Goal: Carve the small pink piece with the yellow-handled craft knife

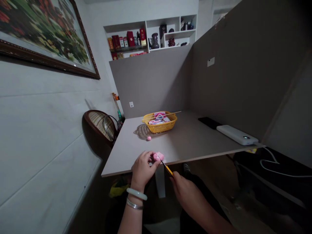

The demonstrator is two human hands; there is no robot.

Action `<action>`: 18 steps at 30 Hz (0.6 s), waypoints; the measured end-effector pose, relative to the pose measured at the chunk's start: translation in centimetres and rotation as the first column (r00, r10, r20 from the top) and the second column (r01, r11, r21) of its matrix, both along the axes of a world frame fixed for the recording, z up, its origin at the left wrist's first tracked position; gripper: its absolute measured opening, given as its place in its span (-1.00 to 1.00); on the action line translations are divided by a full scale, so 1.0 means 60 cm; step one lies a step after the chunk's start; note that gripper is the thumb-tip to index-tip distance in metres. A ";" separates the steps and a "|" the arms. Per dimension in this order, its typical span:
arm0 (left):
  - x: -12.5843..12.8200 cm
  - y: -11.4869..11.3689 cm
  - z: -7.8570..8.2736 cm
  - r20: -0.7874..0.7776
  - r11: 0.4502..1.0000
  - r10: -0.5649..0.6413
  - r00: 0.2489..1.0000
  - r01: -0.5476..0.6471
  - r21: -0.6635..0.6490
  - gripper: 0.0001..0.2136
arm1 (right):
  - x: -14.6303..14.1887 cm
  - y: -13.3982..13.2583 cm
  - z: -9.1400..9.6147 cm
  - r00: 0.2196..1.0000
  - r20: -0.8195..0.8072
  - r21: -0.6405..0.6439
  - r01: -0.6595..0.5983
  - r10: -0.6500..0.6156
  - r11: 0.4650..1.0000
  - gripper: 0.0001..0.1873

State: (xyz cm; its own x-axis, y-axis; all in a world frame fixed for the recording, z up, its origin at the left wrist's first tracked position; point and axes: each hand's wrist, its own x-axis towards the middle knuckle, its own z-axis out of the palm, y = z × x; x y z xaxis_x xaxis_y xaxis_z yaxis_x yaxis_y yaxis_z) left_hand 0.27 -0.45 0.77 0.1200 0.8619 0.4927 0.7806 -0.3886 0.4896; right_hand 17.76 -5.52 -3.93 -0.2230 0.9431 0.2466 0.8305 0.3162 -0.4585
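My left hand [144, 165] grips a pink lump that looks like soft clay [158, 157] between thumb and fingers, at the table's front edge. My right hand [186, 191] is closed round a slim tool with a yellow handle [169, 170]. The tool's thin, dark tip meets the pink lump; how deep it goes I cannot tell. Farther back on the table lies a small pink ball [149, 138], apart from both hands. Behind it stands a yellow plastic basket [161, 127] holding pink and white packets, with a thin stick [174, 113] laid across its rim.
The grey table [122, 156] has upright panels at its back and right. Along the right side lie a black flat object [209, 122] and a white power bank [236, 135] with a cable hanging off the edge. A round-backed chair [98, 128] stands at the left.
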 end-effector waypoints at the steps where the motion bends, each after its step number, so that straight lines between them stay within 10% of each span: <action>1: 0.000 0.000 0.000 0.000 1.000 -0.005 1.000 0.005 -0.002 -0.77 | 0.001 -0.001 0.000 1.000 0.003 -0.003 0.004 -0.004 1.000 -0.76; 18: 0.001 -0.002 0.002 0.019 1.000 0.003 1.000 -0.003 0.001 -0.79 | 0.001 0.016 -0.003 1.000 0.015 0.037 -0.024 0.023 0.999 -0.78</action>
State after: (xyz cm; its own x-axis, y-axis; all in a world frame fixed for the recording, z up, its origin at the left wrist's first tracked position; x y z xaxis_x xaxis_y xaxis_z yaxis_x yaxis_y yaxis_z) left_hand 0.31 -0.54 0.91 0.1083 0.8616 0.4960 0.7724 -0.3871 0.5036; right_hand 17.84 -4.59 -4.10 -0.2487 0.9278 0.2781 0.8290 0.3524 -0.4342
